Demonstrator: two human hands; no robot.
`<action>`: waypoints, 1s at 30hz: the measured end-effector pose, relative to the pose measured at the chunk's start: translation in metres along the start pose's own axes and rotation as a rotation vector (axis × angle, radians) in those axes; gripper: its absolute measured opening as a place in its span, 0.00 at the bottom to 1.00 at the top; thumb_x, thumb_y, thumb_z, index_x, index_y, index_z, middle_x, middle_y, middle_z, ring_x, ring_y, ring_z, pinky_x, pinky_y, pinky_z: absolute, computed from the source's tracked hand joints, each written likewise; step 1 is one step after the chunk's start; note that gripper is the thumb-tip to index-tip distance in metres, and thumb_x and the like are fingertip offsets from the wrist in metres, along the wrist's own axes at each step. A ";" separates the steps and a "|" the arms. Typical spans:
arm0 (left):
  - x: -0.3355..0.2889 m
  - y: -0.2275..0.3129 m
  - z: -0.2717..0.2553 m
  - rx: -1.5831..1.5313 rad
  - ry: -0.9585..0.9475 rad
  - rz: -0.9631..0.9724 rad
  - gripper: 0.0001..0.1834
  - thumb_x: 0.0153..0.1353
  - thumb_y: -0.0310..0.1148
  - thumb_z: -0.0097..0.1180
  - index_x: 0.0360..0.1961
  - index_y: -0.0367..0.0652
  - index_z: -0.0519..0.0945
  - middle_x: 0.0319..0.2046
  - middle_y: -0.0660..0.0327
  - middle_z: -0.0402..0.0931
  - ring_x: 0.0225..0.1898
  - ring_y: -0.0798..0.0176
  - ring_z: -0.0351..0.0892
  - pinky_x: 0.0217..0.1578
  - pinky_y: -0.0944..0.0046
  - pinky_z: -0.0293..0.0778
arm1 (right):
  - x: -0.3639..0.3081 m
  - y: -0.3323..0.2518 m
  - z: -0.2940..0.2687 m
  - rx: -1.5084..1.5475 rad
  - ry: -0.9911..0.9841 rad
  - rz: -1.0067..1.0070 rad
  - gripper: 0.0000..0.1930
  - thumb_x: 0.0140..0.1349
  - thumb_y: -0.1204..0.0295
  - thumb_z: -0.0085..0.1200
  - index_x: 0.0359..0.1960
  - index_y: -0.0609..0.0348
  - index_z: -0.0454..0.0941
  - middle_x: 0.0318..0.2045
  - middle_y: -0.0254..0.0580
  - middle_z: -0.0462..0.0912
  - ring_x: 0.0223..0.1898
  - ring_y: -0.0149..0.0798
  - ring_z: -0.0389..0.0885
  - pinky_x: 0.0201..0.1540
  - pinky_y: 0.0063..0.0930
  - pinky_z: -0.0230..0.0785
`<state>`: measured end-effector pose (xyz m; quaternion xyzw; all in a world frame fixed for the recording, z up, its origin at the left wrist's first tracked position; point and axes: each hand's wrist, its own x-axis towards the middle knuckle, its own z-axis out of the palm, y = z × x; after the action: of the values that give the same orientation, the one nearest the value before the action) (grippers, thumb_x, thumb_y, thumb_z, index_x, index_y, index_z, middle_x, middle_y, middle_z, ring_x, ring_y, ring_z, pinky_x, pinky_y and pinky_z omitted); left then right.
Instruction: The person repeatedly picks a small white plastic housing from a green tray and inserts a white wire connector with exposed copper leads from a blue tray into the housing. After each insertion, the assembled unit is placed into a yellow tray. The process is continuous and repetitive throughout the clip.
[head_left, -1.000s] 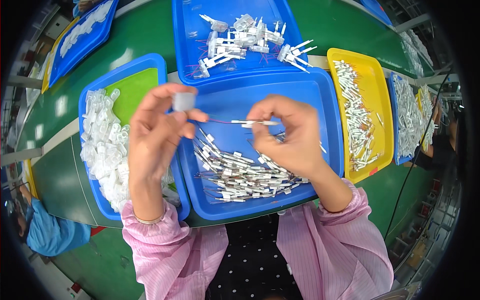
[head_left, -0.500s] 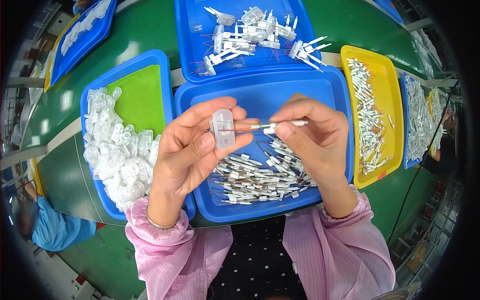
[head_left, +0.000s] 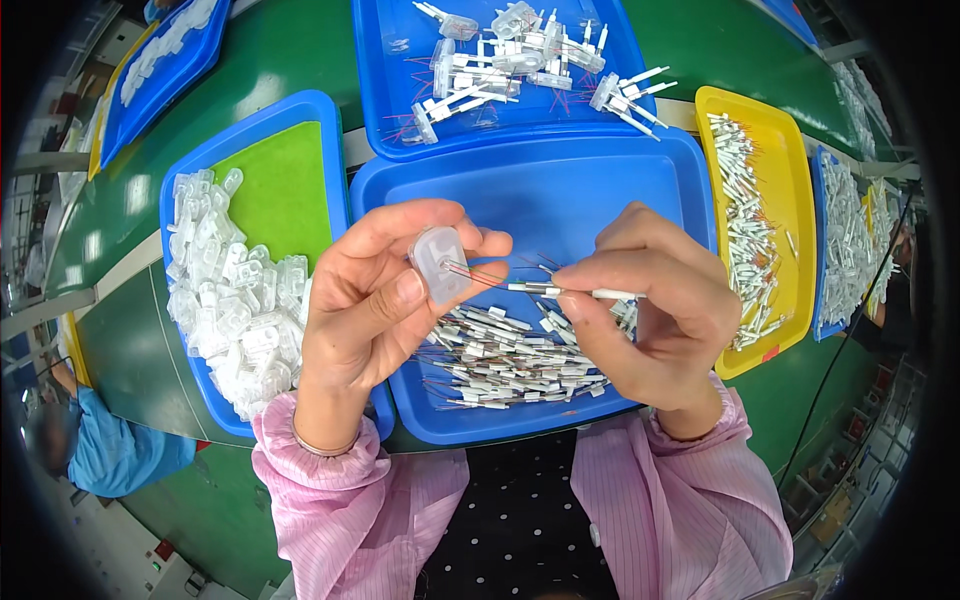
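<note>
Between the thumb and fingers of my left hand (head_left: 365,290) is a small clear plastic housing (head_left: 437,262), tilted, its face toward my right. My right hand (head_left: 655,310) pinches a thin white-and-dark rod (head_left: 528,288) with thumb and forefinger. Fine wires (head_left: 482,276) run from the rod's left end to the middle of the housing; whether they pass through it I cannot tell. Both hands are held over a blue tray (head_left: 540,185), where a heap of similar wired rods (head_left: 520,365) lies below them.
At the left, a blue tray (head_left: 338,160) with a green mat (head_left: 285,190) holds many clear housings (head_left: 235,310). Farther back, another blue tray (head_left: 400,85) carries housings with rods attached (head_left: 520,60). On the right is a yellow tray (head_left: 790,200) of small white wired parts (head_left: 745,220).
My right hand has moved right and slightly down with the rod, widening the gap to the housing. The housing has turned and tilted in my left hand.
</note>
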<state>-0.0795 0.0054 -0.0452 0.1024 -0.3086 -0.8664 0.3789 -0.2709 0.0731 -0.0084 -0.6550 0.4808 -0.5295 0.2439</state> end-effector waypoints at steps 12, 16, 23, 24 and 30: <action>0.002 0.001 0.001 0.277 -0.022 0.099 0.18 0.56 0.22 0.47 0.48 0.29 0.66 0.42 0.46 0.65 0.51 0.46 0.66 0.51 0.47 0.67 | 0.001 -0.002 0.000 -0.007 0.004 0.051 0.10 0.38 0.88 0.56 0.26 0.66 0.77 0.17 0.39 0.73 0.16 0.28 0.66 0.16 0.18 0.54; 0.003 0.001 0.000 0.342 -0.073 0.123 0.17 0.56 0.23 0.47 0.47 0.29 0.67 0.42 0.46 0.66 0.50 0.46 0.67 0.50 0.47 0.68 | -0.002 0.000 0.000 0.059 0.058 0.149 0.08 0.42 0.88 0.55 0.26 0.68 0.77 0.16 0.36 0.72 0.15 0.22 0.64 0.15 0.15 0.52; 0.002 0.002 0.003 0.308 -0.037 0.095 0.17 0.56 0.24 0.49 0.47 0.29 0.67 0.41 0.46 0.66 0.49 0.46 0.67 0.48 0.49 0.70 | -0.005 -0.005 0.004 0.119 0.119 0.264 0.07 0.44 0.87 0.56 0.27 0.69 0.77 0.16 0.34 0.72 0.15 0.19 0.63 0.16 0.13 0.51; 0.002 0.002 0.003 0.311 -0.033 0.091 0.17 0.56 0.24 0.49 0.47 0.29 0.67 0.41 0.46 0.66 0.49 0.46 0.67 0.48 0.49 0.70 | -0.005 -0.005 0.005 0.130 0.126 0.260 0.07 0.45 0.87 0.56 0.27 0.68 0.77 0.16 0.34 0.72 0.15 0.19 0.63 0.16 0.13 0.51; 0.002 0.000 0.003 0.311 -0.033 0.074 0.18 0.56 0.24 0.49 0.47 0.29 0.67 0.42 0.46 0.66 0.49 0.46 0.67 0.49 0.49 0.70 | -0.007 -0.005 0.010 0.211 0.196 0.291 0.06 0.45 0.87 0.55 0.27 0.69 0.77 0.16 0.34 0.73 0.15 0.19 0.64 0.16 0.13 0.52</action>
<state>-0.0824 0.0050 -0.0421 0.1341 -0.4487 -0.7954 0.3849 -0.2600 0.0791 -0.0108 -0.4949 0.5338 -0.5971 0.3371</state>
